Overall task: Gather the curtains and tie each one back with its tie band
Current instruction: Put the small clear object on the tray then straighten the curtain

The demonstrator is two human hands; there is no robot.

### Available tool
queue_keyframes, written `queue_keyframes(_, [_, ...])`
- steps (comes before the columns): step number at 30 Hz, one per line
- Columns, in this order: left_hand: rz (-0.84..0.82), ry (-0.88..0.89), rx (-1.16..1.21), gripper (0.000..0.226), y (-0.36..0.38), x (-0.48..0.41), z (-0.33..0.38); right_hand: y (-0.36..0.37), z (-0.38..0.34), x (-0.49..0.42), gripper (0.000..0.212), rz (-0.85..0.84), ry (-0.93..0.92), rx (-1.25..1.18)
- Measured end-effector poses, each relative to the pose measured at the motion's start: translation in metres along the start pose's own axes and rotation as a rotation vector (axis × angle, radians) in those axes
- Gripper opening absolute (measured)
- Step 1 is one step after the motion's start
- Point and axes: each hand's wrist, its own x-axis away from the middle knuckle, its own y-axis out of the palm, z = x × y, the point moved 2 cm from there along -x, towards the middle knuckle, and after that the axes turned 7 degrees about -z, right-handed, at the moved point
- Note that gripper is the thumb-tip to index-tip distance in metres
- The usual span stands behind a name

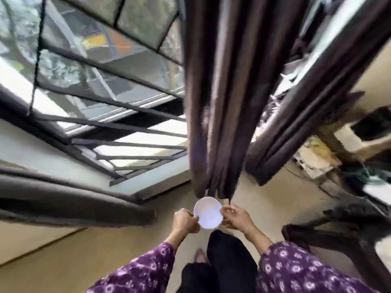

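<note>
Both hands are out front. The left hand (186,221) and right hand (238,218) each pinch an edge of the white round tie band (208,212), stretched between them. The dark curtain (218,102) hangs in folds just above the hands. Best bet: spread the band wide, pass it behind every fold, and keep the bunch tight.

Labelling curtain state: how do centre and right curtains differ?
Centre curtain hangs straight, its hem just above the white round object pinched by left hand and right hand; right curtain slants away, off to the side. Centre curtain looks wider in frame; right curtain narrower. Both dark brown, no band round either.
</note>
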Motion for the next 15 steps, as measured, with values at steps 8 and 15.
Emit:
queue_keyframes(8, [-0.141,0.278,-0.531,0.023,0.115,0.057,0.124,-0.130,0.058,0.091,0.030,0.332,-0.027,-0.162])
queue_keyframes(15, [-0.402,0.290,-0.222,0.039,0.287,0.083,0.219,-0.295,0.132,0.166,0.008,0.652,-0.011,-0.265])
